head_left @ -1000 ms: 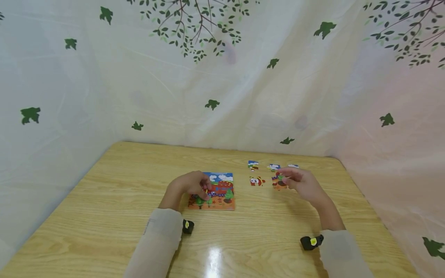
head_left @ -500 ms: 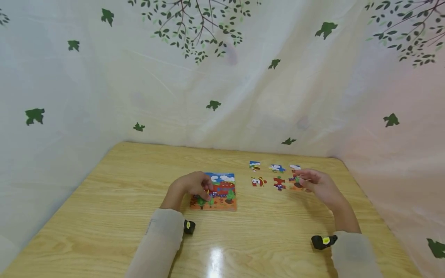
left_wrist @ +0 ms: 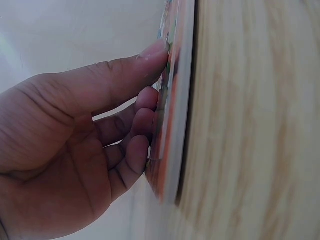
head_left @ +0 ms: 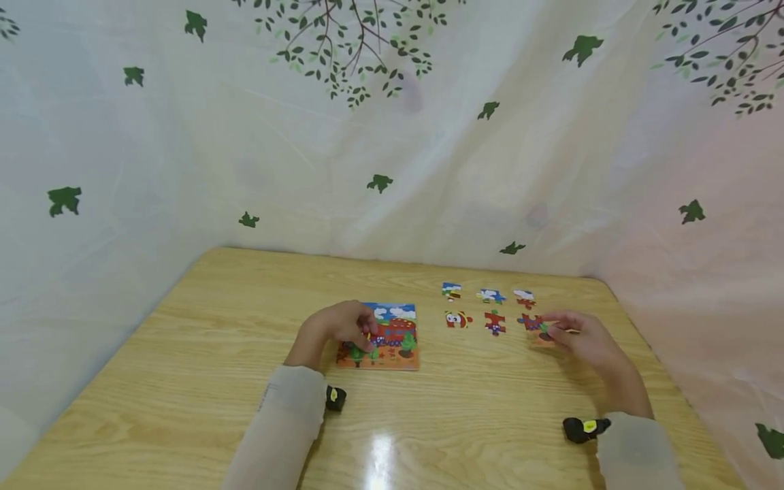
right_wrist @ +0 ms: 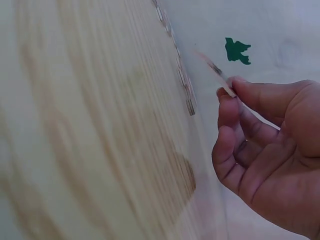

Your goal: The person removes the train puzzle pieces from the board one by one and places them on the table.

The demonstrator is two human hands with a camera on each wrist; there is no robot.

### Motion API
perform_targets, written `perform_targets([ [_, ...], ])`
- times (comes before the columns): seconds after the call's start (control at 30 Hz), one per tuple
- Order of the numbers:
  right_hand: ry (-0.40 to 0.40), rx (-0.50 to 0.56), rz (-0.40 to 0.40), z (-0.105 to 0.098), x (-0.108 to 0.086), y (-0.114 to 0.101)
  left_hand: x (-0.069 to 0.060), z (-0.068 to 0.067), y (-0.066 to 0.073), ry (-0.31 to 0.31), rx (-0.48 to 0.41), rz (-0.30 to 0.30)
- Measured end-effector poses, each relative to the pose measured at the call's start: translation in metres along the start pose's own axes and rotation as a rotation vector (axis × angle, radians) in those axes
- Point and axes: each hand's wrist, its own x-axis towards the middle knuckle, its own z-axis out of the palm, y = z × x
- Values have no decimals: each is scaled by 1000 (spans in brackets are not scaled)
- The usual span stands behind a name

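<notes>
My left hand [head_left: 345,322] rests on a square picture puzzle [head_left: 401,361] showing a red train, trees and clouds. The left wrist view shows the thumb and bent fingertips touching the puzzle's face, its edge lying on the wood. Farther right, my right hand [head_left: 584,337] pinches a jigsaw piece [head_left: 542,335] with orange ground and a green tree between thumb and fingertips. Edge-on in the right wrist view, that jigsaw piece [right_wrist: 218,72] is tilted and held off the table. Part of it is hidden by the fingers.
Several loose pieces lie in rows at the back right, among them a face piece [head_left: 458,319], a red piece [head_left: 495,322] and a cloud piece [head_left: 491,296]. The wooden table [head_left: 465,415] ends at a white cloth [head_left: 294,170] with leaf and bird prints.
My right hand has moved right and slightly toward me with its jigsaw piece, uncovering loose pieces in the rows. The left hand stays in place on the puzzle.
</notes>
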Motion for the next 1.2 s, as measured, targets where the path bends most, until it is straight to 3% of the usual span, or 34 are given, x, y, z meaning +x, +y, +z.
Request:
perform_targets([
  [0.87,-114,-47,60,-6,-7,9,-1,1,1,-2,-5,-9],
  [1.2,-130,-38,93,-8,-6,8,-6,-5,-3,78,-4,23],
])
